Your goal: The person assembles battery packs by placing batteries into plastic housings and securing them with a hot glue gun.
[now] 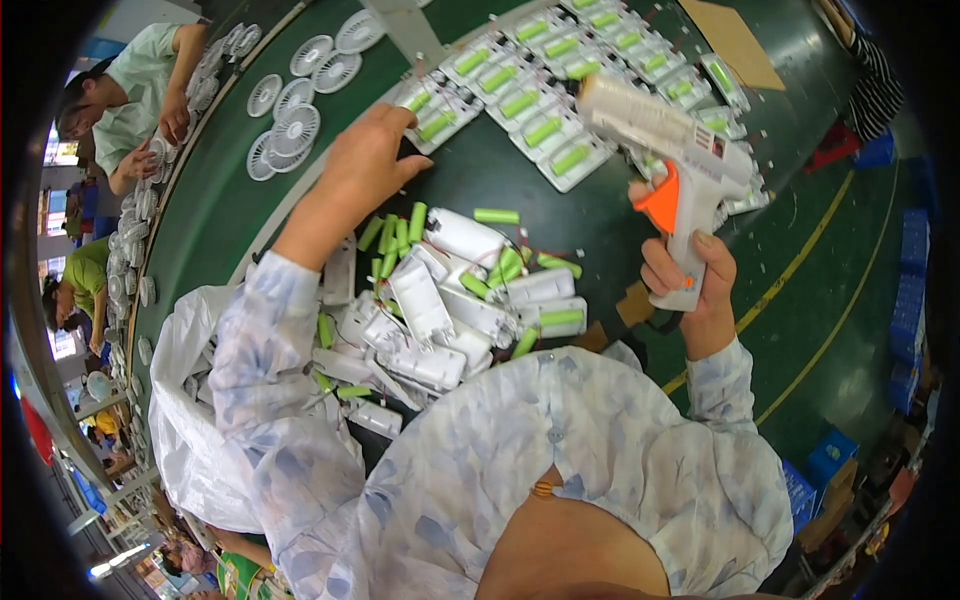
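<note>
My right hand (712,275) is wrapped round the grip of a white hot glue gun (725,165) with an orange trigger. The gun's nozzle end points left, over rows of white plastic housings (560,175). Each row housing holds a green cylindrical battery (520,103). At the left end of these rows is my left hand (358,165), thumb and fingers apart, its fingertips beside a housing with a green battery (437,125). Between my arms lies a loose pile of white housings (420,300), mixed with green batteries (403,237) and thin wires.
White round fan grilles (297,130) lie on the green conveyor belt (225,170) to the left. A white plastic bag (185,400) bulges by my left arm. Cardboard (735,45) lies at the far right. Other people work across the belt; blue crates (908,300) line the right.
</note>
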### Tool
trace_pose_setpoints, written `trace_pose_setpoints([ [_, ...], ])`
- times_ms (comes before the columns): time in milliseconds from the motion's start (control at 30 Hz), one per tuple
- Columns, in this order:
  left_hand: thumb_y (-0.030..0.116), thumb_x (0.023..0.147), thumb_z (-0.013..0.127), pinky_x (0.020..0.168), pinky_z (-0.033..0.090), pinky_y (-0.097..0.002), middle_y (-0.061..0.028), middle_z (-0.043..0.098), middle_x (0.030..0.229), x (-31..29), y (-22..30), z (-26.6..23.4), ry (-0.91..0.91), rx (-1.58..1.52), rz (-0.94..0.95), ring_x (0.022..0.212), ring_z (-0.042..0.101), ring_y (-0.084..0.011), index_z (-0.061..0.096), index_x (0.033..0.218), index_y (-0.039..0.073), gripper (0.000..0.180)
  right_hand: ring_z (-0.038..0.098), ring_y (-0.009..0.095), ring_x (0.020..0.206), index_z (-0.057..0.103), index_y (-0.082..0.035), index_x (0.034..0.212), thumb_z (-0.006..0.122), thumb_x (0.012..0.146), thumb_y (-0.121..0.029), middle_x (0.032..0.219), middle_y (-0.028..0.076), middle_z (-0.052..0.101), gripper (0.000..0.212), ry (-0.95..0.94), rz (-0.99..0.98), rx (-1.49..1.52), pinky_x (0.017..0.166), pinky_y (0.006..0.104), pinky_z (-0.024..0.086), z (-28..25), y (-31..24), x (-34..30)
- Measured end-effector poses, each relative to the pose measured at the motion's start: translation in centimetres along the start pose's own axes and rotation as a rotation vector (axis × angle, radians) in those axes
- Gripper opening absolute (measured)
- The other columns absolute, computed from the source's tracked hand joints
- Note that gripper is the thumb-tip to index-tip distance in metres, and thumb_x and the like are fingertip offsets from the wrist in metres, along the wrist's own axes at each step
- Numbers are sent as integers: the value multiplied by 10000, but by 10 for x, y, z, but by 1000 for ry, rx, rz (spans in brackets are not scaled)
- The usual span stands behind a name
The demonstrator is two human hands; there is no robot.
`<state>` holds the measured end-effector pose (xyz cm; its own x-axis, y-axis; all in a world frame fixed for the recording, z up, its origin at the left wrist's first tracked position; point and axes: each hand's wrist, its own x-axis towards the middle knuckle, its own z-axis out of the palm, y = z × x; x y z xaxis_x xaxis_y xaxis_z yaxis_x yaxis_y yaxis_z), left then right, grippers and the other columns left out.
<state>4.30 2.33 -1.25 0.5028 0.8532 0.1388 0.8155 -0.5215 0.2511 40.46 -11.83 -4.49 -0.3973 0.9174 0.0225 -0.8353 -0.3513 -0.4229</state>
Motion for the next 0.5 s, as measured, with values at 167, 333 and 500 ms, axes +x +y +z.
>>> trace_pose_setpoints([
  [167, 111, 758, 758, 730, 519, -419, -122, 631, 958, -26, 88, -31, -165, -111, 265, 881, 638, -333, 657, 976, 47, 249, 487, 140, 601, 263, -59, 1496, 603, 872, -187, 1522, 248, 349, 722, 38, -42, -81, 617, 345, 479, 2, -6, -24],
  [333, 65, 753, 741, 660, 502, -406, -108, 591, 839, -66, 146, -25, -266, -127, 342, 771, 617, -305, 663, 917, 45, 183, 523, 134, 586, 320, -33, 1461, 616, 840, -179, 1459, 284, 417, 703, 70, -77, -199, 554, 307, 484, 3, -9, -46],
  [500, 58, 731, 749, 700, 509, -403, -98, 600, 890, -80, 174, 13, -150, -58, 364, 829, 619, -298, 657, 993, 42, 278, 537, 129, 565, 351, -20, 1441, 628, 808, -189, 1419, 290, 457, 712, 116, -71, -204, 544, 290, 503, 1, -3, -60],
])
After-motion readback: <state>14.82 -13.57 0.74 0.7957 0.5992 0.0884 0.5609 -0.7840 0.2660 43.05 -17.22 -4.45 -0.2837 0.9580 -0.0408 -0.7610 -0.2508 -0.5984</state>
